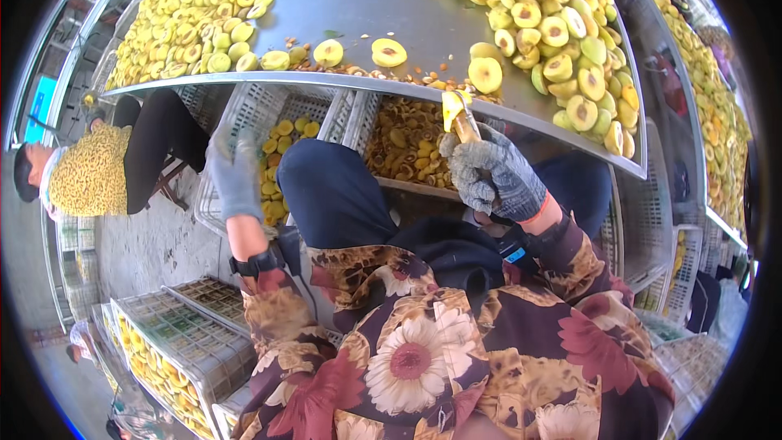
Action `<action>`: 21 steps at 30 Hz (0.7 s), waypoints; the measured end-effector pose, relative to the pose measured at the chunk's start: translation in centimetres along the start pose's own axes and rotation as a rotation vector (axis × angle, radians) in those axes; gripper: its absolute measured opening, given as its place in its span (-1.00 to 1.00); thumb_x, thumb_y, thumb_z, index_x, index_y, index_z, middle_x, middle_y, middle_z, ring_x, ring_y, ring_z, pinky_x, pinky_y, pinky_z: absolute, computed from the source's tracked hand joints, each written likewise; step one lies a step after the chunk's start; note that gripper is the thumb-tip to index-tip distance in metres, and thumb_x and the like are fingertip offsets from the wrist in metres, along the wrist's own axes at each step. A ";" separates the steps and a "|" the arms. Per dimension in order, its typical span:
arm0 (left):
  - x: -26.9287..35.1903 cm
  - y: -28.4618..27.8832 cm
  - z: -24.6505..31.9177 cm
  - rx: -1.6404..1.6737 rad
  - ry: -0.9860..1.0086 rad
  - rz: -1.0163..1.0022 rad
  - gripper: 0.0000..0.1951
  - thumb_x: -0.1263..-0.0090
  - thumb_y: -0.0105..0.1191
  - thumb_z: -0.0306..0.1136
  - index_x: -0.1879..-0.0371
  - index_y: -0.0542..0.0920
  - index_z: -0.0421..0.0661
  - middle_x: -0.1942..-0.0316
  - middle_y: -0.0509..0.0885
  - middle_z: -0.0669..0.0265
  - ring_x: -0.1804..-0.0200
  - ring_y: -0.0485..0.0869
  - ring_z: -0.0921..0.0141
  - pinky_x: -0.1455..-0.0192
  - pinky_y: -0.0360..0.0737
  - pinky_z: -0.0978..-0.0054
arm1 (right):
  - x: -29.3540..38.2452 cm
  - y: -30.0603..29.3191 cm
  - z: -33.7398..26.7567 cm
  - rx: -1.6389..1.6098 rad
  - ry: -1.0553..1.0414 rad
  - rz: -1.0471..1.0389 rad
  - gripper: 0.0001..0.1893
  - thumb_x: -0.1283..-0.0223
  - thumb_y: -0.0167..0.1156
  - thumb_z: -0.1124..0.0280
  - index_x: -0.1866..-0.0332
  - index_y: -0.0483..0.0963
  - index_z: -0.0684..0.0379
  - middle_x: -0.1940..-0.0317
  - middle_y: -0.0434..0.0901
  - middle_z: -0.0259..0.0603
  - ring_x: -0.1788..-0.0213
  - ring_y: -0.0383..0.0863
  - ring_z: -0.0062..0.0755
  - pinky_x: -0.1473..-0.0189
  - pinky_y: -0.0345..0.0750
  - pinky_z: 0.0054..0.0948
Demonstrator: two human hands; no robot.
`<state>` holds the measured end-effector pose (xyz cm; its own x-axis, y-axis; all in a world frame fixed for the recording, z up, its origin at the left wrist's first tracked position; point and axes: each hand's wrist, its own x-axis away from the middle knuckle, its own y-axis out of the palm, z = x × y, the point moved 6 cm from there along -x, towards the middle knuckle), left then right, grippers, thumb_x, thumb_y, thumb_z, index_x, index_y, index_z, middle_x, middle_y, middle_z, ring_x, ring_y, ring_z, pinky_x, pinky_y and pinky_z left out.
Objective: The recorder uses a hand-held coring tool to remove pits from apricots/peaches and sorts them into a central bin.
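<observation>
My right hand point(489, 174), in a grey knit glove, grips the wooden handle of a pitting tool point(468, 127) just below the table's front edge. A piece of yellow fruit point(453, 109) sits at the tool's tip. Over a white plastic crate point(235, 115) on the left is my gloved left hand point(237, 171), blurred by motion, its fingers apart and no fruit visible in it. Yellow fruit halves point(272, 181) lie in that crate. Beside it, another crate holds brown pits and scraps point(403, 134). Halved stone fruit point(556, 30), many with the pit in, is heaped on the metal table point(366, 0).
Loose halves point(389, 52) and pit bits lie along the table's raised metal rim point(293, 78). Wire-topped crates of fruit point(183, 318) stand behind me on the left. A seated person point(91, 165) is at left. Another fruit-covered table point(702, 91) runs along the right.
</observation>
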<state>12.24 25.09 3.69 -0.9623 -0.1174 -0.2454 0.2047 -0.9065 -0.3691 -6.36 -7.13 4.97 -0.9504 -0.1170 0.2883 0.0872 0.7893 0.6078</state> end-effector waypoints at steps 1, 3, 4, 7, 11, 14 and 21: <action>2.0 3.3 4.8 0.130 -0.091 -0.151 -0.56 -0.30 0.16 -0.35 -0.14 0.45 -0.21 0.02 0.55 0.21 0.06 0.54 0.40 -0.02 0.50 0.52 | 0.3 -0.6 -0.2 -0.005 -0.011 0.020 -0.78 -0.23 0.08 0.37 0.12 0.39 0.28 0.71 0.32 -0.39 0.81 0.20 -0.69 0.77 0.20 -0.65; 5.6 9.1 9.4 0.412 -0.135 -0.482 -0.53 -0.29 0.20 -0.33 -0.16 0.44 -0.17 0.03 0.55 0.28 0.09 0.54 0.45 -0.02 0.50 0.57 | 0.6 -1.1 0.2 -0.095 0.023 -0.020 -0.77 -0.22 0.09 0.35 0.12 0.39 0.28 0.70 0.34 -0.39 0.79 0.22 -0.70 0.76 0.19 -0.68; 7.3 11.3 10.9 0.451 -0.103 -0.632 -0.54 -0.29 0.21 -0.32 -0.15 0.46 -0.16 0.02 0.55 0.31 0.08 0.54 0.47 -0.03 0.49 0.58 | 1.0 -1.0 -0.1 -0.090 -0.005 -0.050 -0.78 -0.22 0.09 0.36 0.12 0.39 0.26 0.68 0.36 -0.39 0.78 0.24 -0.72 0.74 0.20 -0.70; 10.9 15.7 13.7 0.471 -0.029 -0.927 -0.57 -0.28 0.22 -0.32 -0.12 0.50 -0.13 0.01 0.58 0.34 0.03 0.55 0.53 -0.08 0.47 0.61 | 1.2 -0.5 -0.5 0.121 -0.026 0.086 -0.78 -0.20 0.13 0.37 0.11 0.43 0.24 0.66 0.40 -0.40 0.81 0.28 -0.68 0.78 0.24 -0.67; 12.5 18.5 14.2 0.550 0.023 -1.002 -0.54 -0.25 0.24 -0.36 -0.14 0.48 -0.16 0.00 0.59 0.35 0.00 0.55 0.54 -0.11 0.46 0.60 | 1.5 -1.2 -0.7 0.467 -0.212 0.229 -0.76 -0.19 0.16 0.40 0.07 0.42 0.23 0.54 0.46 -0.39 0.67 0.34 -0.69 0.62 0.31 -0.67; 13.1 19.6 14.1 0.442 0.108 -1.016 -0.49 -0.23 0.24 -0.43 -0.17 0.43 -0.21 -0.04 0.58 0.33 -0.02 0.55 0.53 -0.13 0.47 0.57 | 1.8 -3.5 -0.4 0.721 -0.406 0.261 -0.74 -0.20 0.18 0.37 0.05 0.41 0.21 0.53 0.44 -0.41 0.62 0.34 -0.71 0.58 0.30 -0.67; 14.1 19.7 13.7 0.403 0.138 -0.922 -0.55 -0.19 0.09 -0.61 -0.13 0.48 -0.22 -0.02 0.62 0.28 -0.05 0.56 0.52 -0.16 0.47 0.52 | 3.9 -2.6 -0.9 0.156 0.132 0.113 -0.74 -0.22 0.14 0.39 0.04 0.39 0.26 0.61 0.40 -0.48 0.71 0.32 -0.78 0.68 0.26 -0.71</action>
<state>0.20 0.05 5.25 -0.6802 0.7216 -0.1284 -0.7073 -0.6922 -0.1433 -9.99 -10.21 5.19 -0.8890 -0.0928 0.4485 0.1335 0.8842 0.4476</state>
